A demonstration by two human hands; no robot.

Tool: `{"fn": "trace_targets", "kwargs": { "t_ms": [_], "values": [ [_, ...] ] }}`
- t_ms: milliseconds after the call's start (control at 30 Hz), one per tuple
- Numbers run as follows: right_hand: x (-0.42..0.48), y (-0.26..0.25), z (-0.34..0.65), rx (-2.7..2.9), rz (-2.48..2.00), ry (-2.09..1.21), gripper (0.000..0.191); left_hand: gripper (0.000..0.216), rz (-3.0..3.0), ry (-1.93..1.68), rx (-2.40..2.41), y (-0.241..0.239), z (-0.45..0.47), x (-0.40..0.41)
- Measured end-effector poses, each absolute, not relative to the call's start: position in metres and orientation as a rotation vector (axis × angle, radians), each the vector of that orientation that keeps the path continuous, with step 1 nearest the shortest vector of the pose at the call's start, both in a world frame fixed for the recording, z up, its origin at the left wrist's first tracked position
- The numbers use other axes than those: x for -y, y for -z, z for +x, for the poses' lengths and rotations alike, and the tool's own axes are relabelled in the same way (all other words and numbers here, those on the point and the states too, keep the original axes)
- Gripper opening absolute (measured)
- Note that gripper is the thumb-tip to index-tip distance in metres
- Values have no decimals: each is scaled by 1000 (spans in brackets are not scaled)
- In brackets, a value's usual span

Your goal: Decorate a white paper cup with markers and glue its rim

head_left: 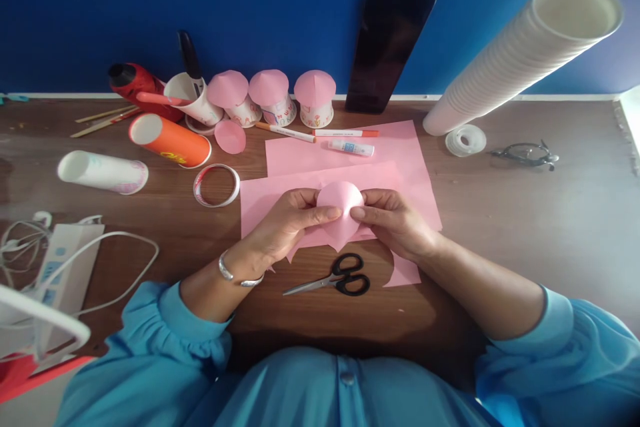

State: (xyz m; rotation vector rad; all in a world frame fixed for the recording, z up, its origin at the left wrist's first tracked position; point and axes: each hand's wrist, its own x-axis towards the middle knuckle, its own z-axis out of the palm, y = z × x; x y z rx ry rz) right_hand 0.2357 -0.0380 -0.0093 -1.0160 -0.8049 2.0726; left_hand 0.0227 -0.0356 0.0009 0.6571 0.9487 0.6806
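A small pink paper cone (340,203) is held between my two hands, over the table's middle. My left hand (295,217) pinches its left side, thumb on the front face and fingers behind. On the right side my right hand (395,217) grips it the same way, the two thumb tips close together. Beneath lie pink paper sheets (285,160) with cut, ragged lower edges. Black-handled scissors (333,278) rest below the cone, blades pointing left. A glue tube (351,148) and two marker pens, one orange-capped (345,133), lie just beyond my hands.
Several small cups with pink cone tops (315,90) stand along the blue wall. To the left are an orange cup (170,140), a white cup (103,172) and a cut ring (217,185). A tall cup stack (520,60), tape roll (465,140) and phone (390,47) stand farther right.
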Motion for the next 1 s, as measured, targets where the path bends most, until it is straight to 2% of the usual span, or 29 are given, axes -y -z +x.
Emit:
{"fn": "trace_targets", "kwargs": {
  "t_ms": [167,400,1000],
  "values": [
    [38,9,235,798,-1011,-2084,40,39,657,-683,-939,0,22,35],
    [37,9,236,785,-1036,-2084,42,47,636,-666,-904,4,18,33],
    [37,9,236,775,-1035,-2063,40,47,531,-721,-1018,2,22,32]
  ]
}}
